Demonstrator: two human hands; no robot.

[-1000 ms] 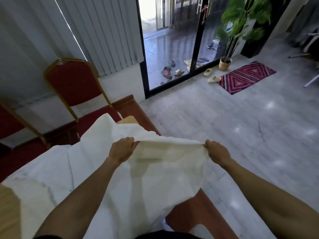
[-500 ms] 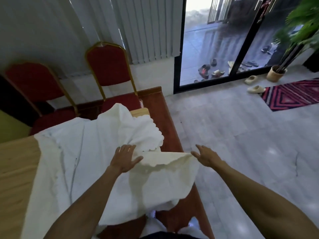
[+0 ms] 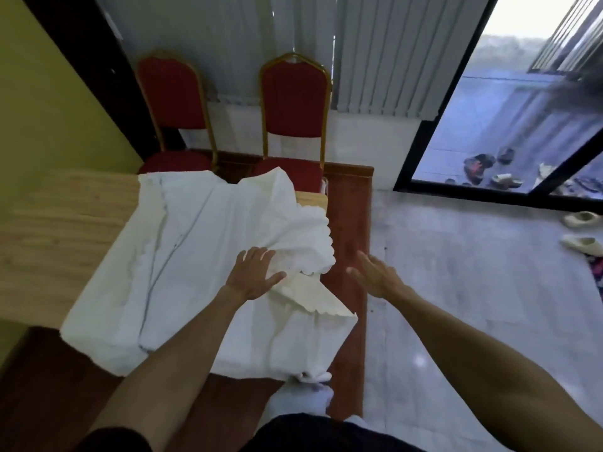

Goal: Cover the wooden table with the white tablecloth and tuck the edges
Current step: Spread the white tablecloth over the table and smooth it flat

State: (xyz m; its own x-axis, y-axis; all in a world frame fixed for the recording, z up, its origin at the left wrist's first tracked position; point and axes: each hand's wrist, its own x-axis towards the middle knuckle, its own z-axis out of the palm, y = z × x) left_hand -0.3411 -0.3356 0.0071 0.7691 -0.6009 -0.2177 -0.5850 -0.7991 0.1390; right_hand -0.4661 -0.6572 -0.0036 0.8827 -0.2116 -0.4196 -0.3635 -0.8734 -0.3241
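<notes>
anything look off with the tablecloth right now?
Yes. The tablecloth sits askew: the wooden table lies bare on the left, while cloth bunches in a folded-back heap at the right end, beside the left hand. The right hand hovers clear of it.

The left hand (image 3: 253, 275) lies just left of the frame's centre, palm down and flat, with the fingers straight and spread and the thumb stretched out to the right. The bare left forearm (image 3: 182, 353) rises to it on a slant from the lower left edge. The right hand (image 3: 375, 277) is just right of centre at the same height, fingers straight and close together, pointing to the upper left, gripping nothing. The bare right forearm (image 3: 473, 347) runs in from the lower right edge.
</notes>
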